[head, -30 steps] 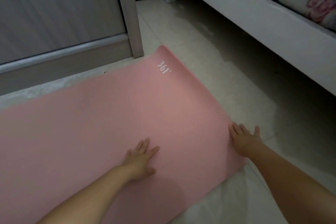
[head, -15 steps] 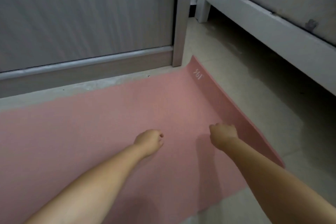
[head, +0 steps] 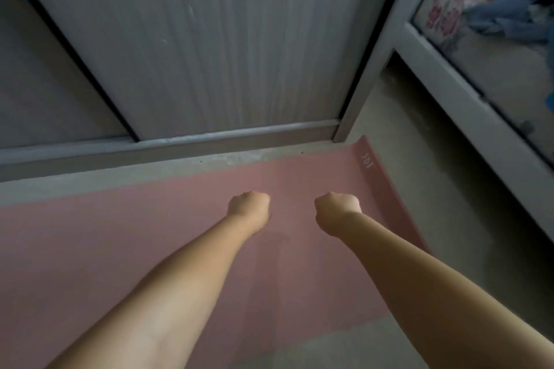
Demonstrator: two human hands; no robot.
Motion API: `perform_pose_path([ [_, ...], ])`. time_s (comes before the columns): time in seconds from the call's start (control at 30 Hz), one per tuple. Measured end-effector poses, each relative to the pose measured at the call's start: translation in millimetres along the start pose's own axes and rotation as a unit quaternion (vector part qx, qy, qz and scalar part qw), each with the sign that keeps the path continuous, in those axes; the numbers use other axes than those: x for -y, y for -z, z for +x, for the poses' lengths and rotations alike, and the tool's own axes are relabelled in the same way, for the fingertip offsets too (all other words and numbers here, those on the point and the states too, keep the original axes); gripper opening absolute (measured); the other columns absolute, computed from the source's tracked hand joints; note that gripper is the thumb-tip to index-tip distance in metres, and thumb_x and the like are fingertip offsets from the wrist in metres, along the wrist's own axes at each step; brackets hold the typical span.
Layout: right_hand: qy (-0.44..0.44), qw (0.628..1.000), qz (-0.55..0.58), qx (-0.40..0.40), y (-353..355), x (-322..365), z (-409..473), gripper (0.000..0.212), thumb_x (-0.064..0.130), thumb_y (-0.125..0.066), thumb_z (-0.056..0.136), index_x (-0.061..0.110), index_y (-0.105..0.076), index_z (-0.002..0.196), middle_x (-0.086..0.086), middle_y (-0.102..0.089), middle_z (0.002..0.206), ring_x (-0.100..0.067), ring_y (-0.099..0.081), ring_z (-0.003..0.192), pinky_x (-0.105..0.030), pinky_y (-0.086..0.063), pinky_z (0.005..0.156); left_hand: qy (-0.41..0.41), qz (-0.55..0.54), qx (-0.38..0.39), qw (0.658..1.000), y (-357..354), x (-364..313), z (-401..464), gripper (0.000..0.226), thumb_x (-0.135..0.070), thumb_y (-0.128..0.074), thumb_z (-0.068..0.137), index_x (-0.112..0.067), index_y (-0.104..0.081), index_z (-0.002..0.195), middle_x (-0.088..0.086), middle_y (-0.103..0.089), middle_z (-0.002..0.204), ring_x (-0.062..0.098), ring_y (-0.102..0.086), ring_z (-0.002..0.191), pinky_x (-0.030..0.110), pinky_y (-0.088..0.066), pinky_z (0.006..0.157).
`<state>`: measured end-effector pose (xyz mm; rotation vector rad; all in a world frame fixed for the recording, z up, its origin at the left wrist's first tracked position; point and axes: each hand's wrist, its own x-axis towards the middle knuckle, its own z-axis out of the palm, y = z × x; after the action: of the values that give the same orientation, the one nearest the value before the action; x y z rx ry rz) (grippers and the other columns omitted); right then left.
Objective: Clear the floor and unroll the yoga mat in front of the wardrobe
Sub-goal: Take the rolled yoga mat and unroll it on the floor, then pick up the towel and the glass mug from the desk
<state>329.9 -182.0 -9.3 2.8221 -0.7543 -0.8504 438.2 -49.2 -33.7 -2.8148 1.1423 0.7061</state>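
The pink yoga mat (head: pixel 150 234) lies unrolled on the tiled floor, parallel to the grey wardrobe (head: pixel 209 39) with sliding doors. Its right end, printed with a white logo, curls up off the floor near the wardrobe's corner. My left hand (head: pixel 248 207) and my right hand (head: pixel 337 208) are both closed into fists above the mat's right part, side by side, with nothing in them. Whether the fists touch the mat I cannot tell.
A white bed frame (head: pixel 479 99) runs along the right, with a floral mattress and blue clothes (head: pixel 509 9) on top. A strip of bare tile (head: pixel 434 189) lies between the mat's end and the bed. The wardrobe's bottom rail (head: pixel 180 141) borders the mat's far edge.
Both hands lifted from pressing flat on the mat's right end, closed into fists and moved together toward the middle. The mat's end curled up. The view swung up toward the wardrobe.
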Motion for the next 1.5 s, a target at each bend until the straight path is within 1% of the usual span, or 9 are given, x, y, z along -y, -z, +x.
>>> perform_pose_path([
  [0.2, 0.044, 0.999, -0.015, 0.020, 171, 42, -104, 0.031, 0.009, -0.047, 0.092, 0.014, -0.063, 0.117, -0.005, -0.065, 0.121, -0.026, -0.065, 0.108, -0.030, -0.042, 0.070, 0.028, -0.029, 0.010, 0.999, 160, 27, -112, 0.031, -0.008, -0.043, 0.087, -0.010, -0.066, 0.108, 0.016, -0.067, 0.117, 0.036, -0.063, 0.108, 0.035, -0.049, 0.086],
  [0.37, 0.104, 0.994, -0.031, 0.019, 288, 101, -175, 0.032, 0.008, -0.044, 0.090, 0.015, -0.063, 0.116, -0.003, -0.065, 0.119, -0.025, -0.064, 0.107, -0.029, -0.040, 0.071, 0.076, -0.099, 0.043, 0.991, 261, 88, -214, 0.029, -0.019, -0.043, 0.089, -0.009, -0.063, 0.106, 0.015, -0.064, 0.118, 0.035, -0.061, 0.107, 0.032, -0.047, 0.084],
  [0.5, 0.158, 0.987, -0.039, -0.015, 354, 161, -215, 0.032, 0.009, -0.044, 0.090, 0.015, -0.063, 0.115, -0.004, -0.065, 0.118, -0.024, -0.064, 0.105, -0.028, -0.042, 0.070, 0.128, -0.150, 0.043, 0.979, 306, 145, -286, 0.029, -0.025, -0.046, 0.090, -0.009, -0.064, 0.106, 0.012, -0.066, 0.115, 0.032, -0.062, 0.103, 0.032, -0.047, 0.082],
  [0.67, 0.268, 0.958, -0.077, -0.059, 398, 239, -243, 0.035, 0.008, -0.042, 0.090, 0.014, -0.061, 0.119, -0.007, -0.063, 0.124, -0.026, -0.062, 0.112, -0.029, -0.043, 0.073, 0.262, -0.204, -0.013, 0.943, 334, 206, -356, 0.029, -0.024, -0.046, 0.088, -0.014, -0.065, 0.108, 0.007, -0.066, 0.115, 0.029, -0.063, 0.105, 0.030, -0.047, 0.082],
  [0.83, 0.364, 0.916, -0.131, -0.106, 413, 276, -268, 0.035, 0.009, -0.042, 0.091, 0.014, -0.059, 0.121, -0.008, -0.061, 0.125, -0.027, -0.061, 0.112, -0.031, -0.040, 0.072, 0.373, -0.211, -0.035, 0.903, 338, 214, -417, 0.032, -0.025, -0.045, 0.091, -0.011, -0.063, 0.113, 0.010, -0.064, 0.118, 0.030, -0.062, 0.108, 0.034, -0.050, 0.085],
  [1.03, 0.496, 0.828, -0.211, -0.152, 422, 321, -351, 0.036, 0.008, -0.041, 0.091, 0.012, -0.058, 0.123, -0.008, -0.058, 0.126, -0.028, -0.060, 0.112, -0.034, -0.043, 0.078, 0.530, -0.272, -0.104, 0.796, 317, 181, -527, 0.032, -0.025, -0.045, 0.092, -0.012, -0.063, 0.114, 0.008, -0.064, 0.119, 0.029, -0.062, 0.107, 0.035, -0.050, 0.086],
  [1.17, 0.581, 0.755, -0.262, -0.153, 401, 343, -428, 0.039, 0.011, -0.041, 0.090, 0.015, -0.057, 0.124, -0.006, -0.058, 0.128, -0.027, -0.059, 0.115, -0.033, -0.045, 0.083, 0.601, -0.305, -0.141, 0.725, 290, 145, -602, 0.030, -0.021, -0.042, 0.092, -0.011, -0.064, 0.110, 0.008, -0.066, 0.114, 0.026, -0.063, 0.101, 0.031, -0.047, 0.077],
  [1.3, 0.669, 0.667, -0.287, -0.159, 365, 352, -515, 0.032, 0.013, -0.041, 0.090, 0.014, -0.061, 0.115, -0.004, -0.063, 0.118, -0.024, -0.062, 0.106, -0.030, -0.044, 0.074, 0.683, -0.335, -0.161, 0.629, 254, 99, -687, 0.032, -0.019, -0.042, 0.094, -0.008, -0.064, 0.114, 0.010, -0.065, 0.117, 0.029, -0.063, 0.104, 0.030, -0.047, 0.080],
  [1.5, 0.760, 0.538, -0.323, -0.171, 294, 339, -649, 0.033, 0.017, -0.040, 0.093, 0.014, -0.060, 0.119, -0.005, -0.062, 0.123, -0.025, -0.061, 0.111, -0.032, -0.048, 0.085, 0.770, -0.362, -0.176, 0.494, 197, 0, -802, 0.032, -0.013, -0.042, 0.090, -0.006, -0.064, 0.113, 0.011, -0.065, 0.118, 0.029, -0.063, 0.106, 0.032, -0.046, 0.078],
])
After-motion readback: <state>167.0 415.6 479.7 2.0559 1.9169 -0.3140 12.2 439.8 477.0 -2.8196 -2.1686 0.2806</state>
